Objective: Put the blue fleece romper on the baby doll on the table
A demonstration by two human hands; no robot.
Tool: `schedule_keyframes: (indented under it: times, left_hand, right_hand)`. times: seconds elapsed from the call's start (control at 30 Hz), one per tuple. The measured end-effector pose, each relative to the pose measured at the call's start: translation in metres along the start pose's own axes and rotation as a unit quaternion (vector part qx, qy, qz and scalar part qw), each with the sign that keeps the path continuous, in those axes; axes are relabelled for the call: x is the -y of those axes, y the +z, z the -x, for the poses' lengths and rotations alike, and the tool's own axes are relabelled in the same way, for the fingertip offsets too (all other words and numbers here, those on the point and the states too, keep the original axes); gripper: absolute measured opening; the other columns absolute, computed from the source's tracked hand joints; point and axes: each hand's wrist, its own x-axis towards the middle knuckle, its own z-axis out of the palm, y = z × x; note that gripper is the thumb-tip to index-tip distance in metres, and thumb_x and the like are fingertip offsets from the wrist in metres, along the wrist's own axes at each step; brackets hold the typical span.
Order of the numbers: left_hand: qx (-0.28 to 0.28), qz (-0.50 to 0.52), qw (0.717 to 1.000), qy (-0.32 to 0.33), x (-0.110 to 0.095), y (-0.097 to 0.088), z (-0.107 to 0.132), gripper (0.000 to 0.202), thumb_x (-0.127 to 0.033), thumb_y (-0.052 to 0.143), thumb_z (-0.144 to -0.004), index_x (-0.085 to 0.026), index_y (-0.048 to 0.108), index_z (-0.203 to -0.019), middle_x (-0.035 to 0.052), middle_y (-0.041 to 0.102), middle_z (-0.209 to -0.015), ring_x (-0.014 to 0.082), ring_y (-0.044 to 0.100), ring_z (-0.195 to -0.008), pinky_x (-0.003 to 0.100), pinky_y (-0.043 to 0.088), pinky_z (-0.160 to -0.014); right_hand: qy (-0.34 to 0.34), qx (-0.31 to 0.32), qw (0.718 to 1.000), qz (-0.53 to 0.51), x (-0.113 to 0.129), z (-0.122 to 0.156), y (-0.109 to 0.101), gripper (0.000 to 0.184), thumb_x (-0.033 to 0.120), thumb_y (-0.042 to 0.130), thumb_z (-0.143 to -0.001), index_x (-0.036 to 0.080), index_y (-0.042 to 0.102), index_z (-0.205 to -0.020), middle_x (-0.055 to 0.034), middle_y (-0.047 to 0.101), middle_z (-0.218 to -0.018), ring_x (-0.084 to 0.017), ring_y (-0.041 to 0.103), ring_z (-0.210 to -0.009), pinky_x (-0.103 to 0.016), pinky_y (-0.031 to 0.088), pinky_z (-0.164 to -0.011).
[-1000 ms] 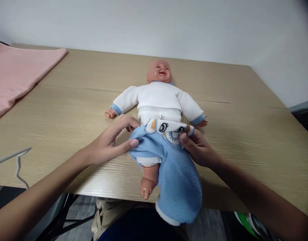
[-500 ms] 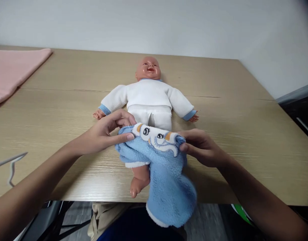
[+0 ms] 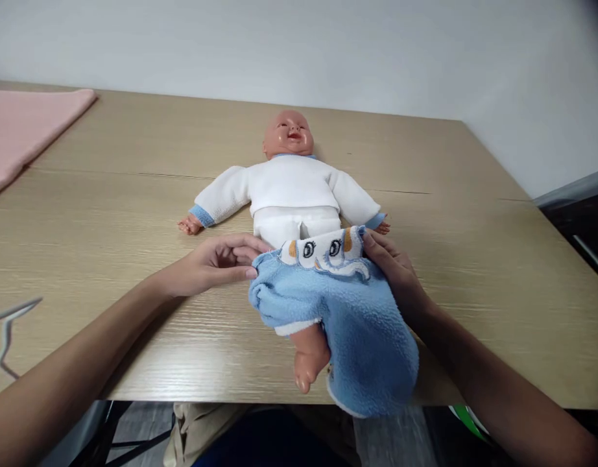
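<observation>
A baby doll (image 3: 289, 188) in a white fleece top lies on its back on the wooden table (image 3: 109, 214), head away from me. Blue fleece trousers (image 3: 347, 324) with an embroidered face on the waistband cover its hips and legs. One bare foot (image 3: 306, 366) sticks out of the left trouser leg at the table's front edge. My left hand (image 3: 214, 263) pinches the waistband's left side. My right hand (image 3: 394, 269) grips the waistband's right side by the doll's hand.
A folded pink cloth (image 3: 26, 130) lies at the table's far left. A thin wire hanger (image 3: 10, 324) shows at the left front edge. A white wall runs behind the table. My lap is below the table's front edge.
The trousers have been pulled up from the doll's thighs to its hips. Both hands moved away from me with the waistband. The doll's legs shifted to the right.
</observation>
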Motion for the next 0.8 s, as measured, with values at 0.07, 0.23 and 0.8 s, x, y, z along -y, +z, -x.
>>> schedule_keyframes:
  times: [0.07,0.23,0.8]
  left_hand:
    - [0.000,0.020,1.000,0.002,0.002,0.001,0.000,0.026,-0.022,0.078,-0.109,-0.027,0.079,-0.135,0.0026,0.085,-0.107,0.0088,0.079,-0.096,0.016,0.060,-0.089]
    - [-0.041,-0.041,0.998,0.019,0.001,0.002,0.005,0.022,-0.028,0.067,-0.115,-0.023,0.076,-0.135,0.0057,0.081,-0.114,0.0126,0.076,-0.101,0.022,0.060,-0.090]
    - [0.121,-0.055,0.991,-0.007,-0.052,0.069,-0.089,0.033,-0.038,0.090,-0.095,-0.019,0.065,-0.102,-0.0038,0.056,-0.089,0.0116,0.054,-0.081,0.024,0.044,-0.073]
  right_hand:
    - [0.013,0.027,1.000,-0.006,0.001,0.001,-0.003,0.046,0.071,0.084,-0.097,0.025,0.079,-0.096,-0.0005,0.065,-0.084,-0.015,0.054,-0.071,-0.025,0.043,-0.061]
    - [0.002,0.084,0.996,0.034,0.006,0.007,-0.011,0.043,0.067,0.079,-0.103,0.025,0.076,-0.094,0.0010,0.055,-0.079,-0.013,0.045,-0.066,-0.024,0.036,-0.056]
    - [-0.155,-0.009,0.972,0.176,0.037,0.017,-0.002,0.047,0.063,0.068,-0.111,0.022,0.074,-0.088,-0.0004,0.064,-0.078,-0.015,0.056,-0.069,-0.026,0.043,-0.061]
